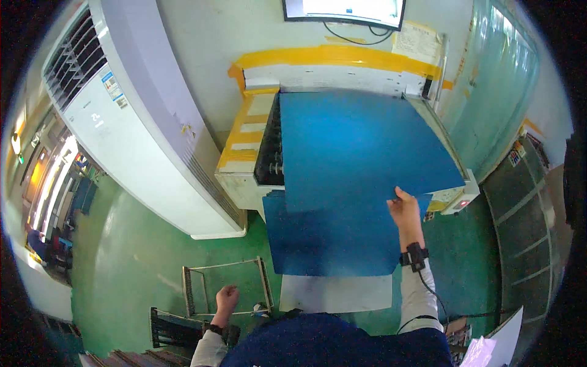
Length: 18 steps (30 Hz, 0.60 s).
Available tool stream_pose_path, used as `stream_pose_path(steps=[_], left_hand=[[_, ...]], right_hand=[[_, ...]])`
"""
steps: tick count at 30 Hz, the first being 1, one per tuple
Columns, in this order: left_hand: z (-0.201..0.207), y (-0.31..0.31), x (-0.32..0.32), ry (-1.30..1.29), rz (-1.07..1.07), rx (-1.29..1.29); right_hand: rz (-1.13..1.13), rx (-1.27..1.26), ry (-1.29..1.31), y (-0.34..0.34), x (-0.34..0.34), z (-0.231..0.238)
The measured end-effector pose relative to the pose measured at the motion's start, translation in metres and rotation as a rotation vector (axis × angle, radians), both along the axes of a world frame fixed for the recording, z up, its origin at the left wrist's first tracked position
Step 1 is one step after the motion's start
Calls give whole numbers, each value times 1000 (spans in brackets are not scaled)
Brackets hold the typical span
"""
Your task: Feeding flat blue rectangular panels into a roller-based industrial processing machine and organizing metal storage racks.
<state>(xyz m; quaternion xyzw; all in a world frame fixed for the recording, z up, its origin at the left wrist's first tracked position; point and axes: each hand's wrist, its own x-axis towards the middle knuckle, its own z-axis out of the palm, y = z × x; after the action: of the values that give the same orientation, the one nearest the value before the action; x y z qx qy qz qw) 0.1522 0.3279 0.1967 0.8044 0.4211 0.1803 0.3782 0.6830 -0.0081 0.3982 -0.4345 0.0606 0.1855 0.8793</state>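
Observation:
A large blue sheet (361, 134) lies over the roller bed of a machine, its near part reaching out over a stack of similar blue sheets (336, 251). My right hand (405, 211) is at the near right edge of the upper sheet, with fingers closed on that edge. Low on the left, my left hand (227, 298) hangs with curled fingers, away from the sheets, and nothing shows in it. Beneath the stack, a pale grey board (336, 293) sticks out toward me.
The machine's pale frame (244, 131) carries yellow tape. A tall white air conditioner (140, 140) stands left of it. Metal racks (226, 287) sit on the green floor by my left hand. A screen (344, 8) hangs above; a translucent curtain (495, 79) is at right.

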Motion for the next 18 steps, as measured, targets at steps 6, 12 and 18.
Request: stream_pose_path(steps=[6,12,18], left_hand=[[-23,-4,-59,13,278,-301],[-29,-13,-61,-158,254,-337],[20,-33,-44,-67,276,-322]], right_hand=[[5,174,74,84,36,-23],[156,262,-20,105,116,-91],[584,-237,-53,104,102,-14]])
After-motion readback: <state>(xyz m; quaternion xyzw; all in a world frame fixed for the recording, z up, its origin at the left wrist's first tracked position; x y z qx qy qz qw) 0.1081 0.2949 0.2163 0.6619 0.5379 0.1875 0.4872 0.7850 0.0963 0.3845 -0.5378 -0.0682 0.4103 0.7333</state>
